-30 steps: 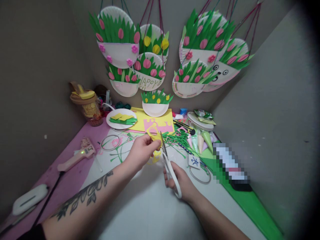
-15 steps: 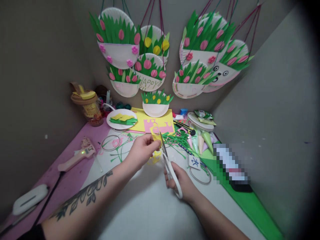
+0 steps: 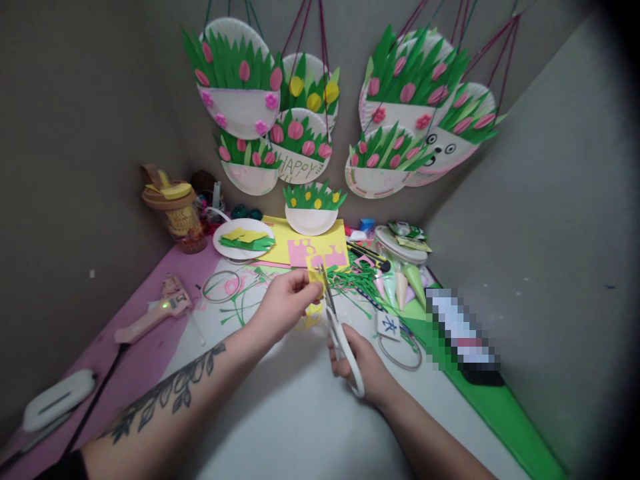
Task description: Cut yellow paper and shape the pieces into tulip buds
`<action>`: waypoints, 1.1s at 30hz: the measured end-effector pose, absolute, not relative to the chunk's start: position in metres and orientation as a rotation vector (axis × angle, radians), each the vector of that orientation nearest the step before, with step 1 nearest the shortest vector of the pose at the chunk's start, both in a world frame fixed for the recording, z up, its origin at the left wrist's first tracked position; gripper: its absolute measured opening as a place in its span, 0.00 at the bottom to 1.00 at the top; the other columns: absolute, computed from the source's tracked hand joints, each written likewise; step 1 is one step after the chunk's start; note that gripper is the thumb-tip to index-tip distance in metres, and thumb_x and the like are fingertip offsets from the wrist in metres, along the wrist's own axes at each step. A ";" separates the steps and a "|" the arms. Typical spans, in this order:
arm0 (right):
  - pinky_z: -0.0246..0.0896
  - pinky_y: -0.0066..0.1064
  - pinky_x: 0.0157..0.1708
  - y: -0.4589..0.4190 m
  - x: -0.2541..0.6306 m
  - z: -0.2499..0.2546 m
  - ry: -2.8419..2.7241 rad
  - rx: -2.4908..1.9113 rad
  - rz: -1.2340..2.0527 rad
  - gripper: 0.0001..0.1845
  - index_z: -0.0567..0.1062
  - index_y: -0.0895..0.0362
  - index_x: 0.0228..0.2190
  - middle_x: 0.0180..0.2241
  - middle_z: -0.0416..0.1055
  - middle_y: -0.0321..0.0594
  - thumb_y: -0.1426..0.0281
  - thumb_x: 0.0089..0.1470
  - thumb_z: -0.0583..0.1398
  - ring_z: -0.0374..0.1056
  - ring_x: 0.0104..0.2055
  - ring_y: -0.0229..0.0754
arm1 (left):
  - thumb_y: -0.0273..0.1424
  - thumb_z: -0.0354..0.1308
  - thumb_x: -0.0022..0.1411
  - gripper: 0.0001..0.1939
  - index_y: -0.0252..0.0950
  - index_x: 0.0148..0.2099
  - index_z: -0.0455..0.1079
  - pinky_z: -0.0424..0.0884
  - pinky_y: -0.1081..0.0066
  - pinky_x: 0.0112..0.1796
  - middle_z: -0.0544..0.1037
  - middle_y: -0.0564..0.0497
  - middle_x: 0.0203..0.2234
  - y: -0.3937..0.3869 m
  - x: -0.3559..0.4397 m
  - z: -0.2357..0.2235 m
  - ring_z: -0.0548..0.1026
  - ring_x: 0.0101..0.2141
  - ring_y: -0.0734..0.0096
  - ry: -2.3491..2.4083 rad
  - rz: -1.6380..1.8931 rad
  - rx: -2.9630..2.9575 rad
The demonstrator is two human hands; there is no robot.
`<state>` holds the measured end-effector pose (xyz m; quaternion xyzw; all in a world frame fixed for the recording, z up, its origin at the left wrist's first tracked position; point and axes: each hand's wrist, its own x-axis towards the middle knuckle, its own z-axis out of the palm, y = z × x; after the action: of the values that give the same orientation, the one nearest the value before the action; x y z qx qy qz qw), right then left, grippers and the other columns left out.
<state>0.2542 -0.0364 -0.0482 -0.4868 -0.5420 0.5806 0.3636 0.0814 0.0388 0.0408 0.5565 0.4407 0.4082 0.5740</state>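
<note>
My left hand (image 3: 284, 301) pinches a small piece of yellow paper (image 3: 315, 276) above the white table (image 3: 300, 413). My right hand (image 3: 363, 363) grips white-handled scissors (image 3: 343, 340), whose blades point up and meet the yellow piece right beside my left fingertips. A yellow paper scrap (image 3: 311, 313) lies on the table just under my left hand, partly hidden by it.
A pink glue gun (image 3: 155, 310) lies at the left. Behind my hands lie a plate of cut paper shapes (image 3: 243, 238), yellow and pink sheets (image 3: 313, 250), green scraps (image 3: 360, 280) and two rings (image 3: 400, 350). Flower-decorated paper plates (image 3: 300, 113) hang on the wall.
The yellow piece in my left hand has grown smaller and turned slightly against the scissor blades. Both hands stay almost where they were.
</note>
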 end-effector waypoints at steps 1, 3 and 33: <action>0.52 0.27 0.23 -0.036 0.254 -0.048 -1.384 -1.258 1.501 0.18 0.65 0.56 0.31 0.24 0.63 0.31 0.62 0.38 0.63 0.57 0.24 0.33 | 0.35 0.56 0.53 0.09 0.34 0.27 0.67 0.59 0.78 0.20 0.70 0.56 0.21 0.039 0.081 0.041 0.63 0.20 0.79 1.026 0.959 1.304; 0.51 0.27 0.22 -0.036 0.253 -0.048 -1.375 -1.265 1.507 0.18 0.65 0.56 0.31 0.23 0.62 0.31 0.63 0.38 0.63 0.56 0.23 0.33 | 0.35 0.56 0.54 0.09 0.34 0.27 0.67 0.59 0.78 0.20 0.70 0.56 0.21 0.039 0.080 0.042 0.64 0.21 0.79 1.019 0.963 1.307; 0.53 0.26 0.23 -0.036 0.257 -0.051 -1.408 -1.209 1.491 0.21 0.66 0.56 0.31 0.23 0.62 0.31 0.57 0.39 0.65 0.57 0.23 0.33 | 0.36 0.54 0.54 0.11 0.34 0.25 0.67 0.58 0.77 0.23 0.69 0.55 0.19 0.040 0.077 0.045 0.63 0.22 0.78 1.052 0.930 1.474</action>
<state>0.2569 -0.0361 -0.0508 -0.4714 -0.5491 0.5817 0.3714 0.0766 0.0403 0.0448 0.6161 0.4398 0.3886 0.5253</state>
